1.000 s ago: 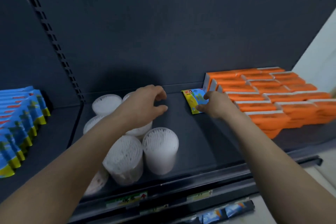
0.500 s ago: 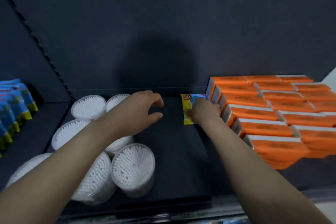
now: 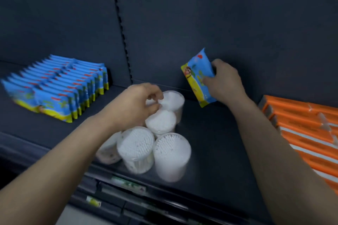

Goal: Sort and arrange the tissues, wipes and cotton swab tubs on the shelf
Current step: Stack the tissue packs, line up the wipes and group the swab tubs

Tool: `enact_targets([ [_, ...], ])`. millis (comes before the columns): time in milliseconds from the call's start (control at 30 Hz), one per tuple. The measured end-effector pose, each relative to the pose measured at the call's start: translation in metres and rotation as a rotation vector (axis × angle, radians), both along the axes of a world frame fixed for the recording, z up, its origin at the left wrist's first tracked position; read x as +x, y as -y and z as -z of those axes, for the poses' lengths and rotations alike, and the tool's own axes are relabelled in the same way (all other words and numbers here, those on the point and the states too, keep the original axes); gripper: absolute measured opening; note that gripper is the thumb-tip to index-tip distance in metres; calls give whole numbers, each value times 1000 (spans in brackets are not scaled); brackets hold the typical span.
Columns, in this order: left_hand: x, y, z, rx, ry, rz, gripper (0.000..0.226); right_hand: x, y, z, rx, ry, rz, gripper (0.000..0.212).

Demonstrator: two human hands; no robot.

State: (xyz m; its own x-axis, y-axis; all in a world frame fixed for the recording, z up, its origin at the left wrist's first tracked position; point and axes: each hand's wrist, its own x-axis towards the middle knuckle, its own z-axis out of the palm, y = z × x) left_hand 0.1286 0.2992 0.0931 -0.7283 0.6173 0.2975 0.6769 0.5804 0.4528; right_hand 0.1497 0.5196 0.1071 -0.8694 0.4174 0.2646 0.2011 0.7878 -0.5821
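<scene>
Our right hand (image 3: 225,82) gripped a single wipes pack (image 3: 198,76), fingers wrapped round its right edge. It held the pack tilted before the dark back panel (image 3: 219,23), over the rear of the shelf (image 3: 219,151); whether the lower corner touched the shelf we could not tell. Our left hand (image 3: 135,104) lay over the cotton swab tubs (image 3: 137,144), fingers curled at the rim of the rearmost tub (image 3: 173,99) (blur hid whether they truly pinched it).

From the biggest down: the shelf carried everything. The orange tissue packs (image 3: 301,120) filled its right end in tidy stacked rows. The blue wipes rows (image 3: 60,86) stood on edge in the left bay, well apart from the held pack. Between them the tubs huddled in a loose cluster, touching one another, and one at the front left seemed to lie on its side. Smallest was the stray pack in our hand.

We judged the step to be carrying that pack over to its fellows on the left. To do it well, we would lift it clear over the tubs and our own left arm rather than drag it through them. Then we would turn it to match the row's printed faces and slot it in at one end, gently, since thin packs on edge topple like dominoes.
</scene>
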Motion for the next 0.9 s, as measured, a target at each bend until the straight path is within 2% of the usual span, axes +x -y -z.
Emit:
enact_targets([
  [167,-12,80,-3,48,-28,-130,12,-15,83,-17,-39,-108,-162,19],
  [400,-36,207,5,68,-10,-219,11,-51,215,-18,-43,-122,-283,17],
  [633,-80,321,14,139,38,-309,13,-93,328,-5,52,14,-343,13],
  [733,-96,344,19,135,60,-327,15,-106,355,2,144,98,-365,18],
  [900,-116,364,28,133,121,-354,10,-131,381,14,233,213,-436,14],
])
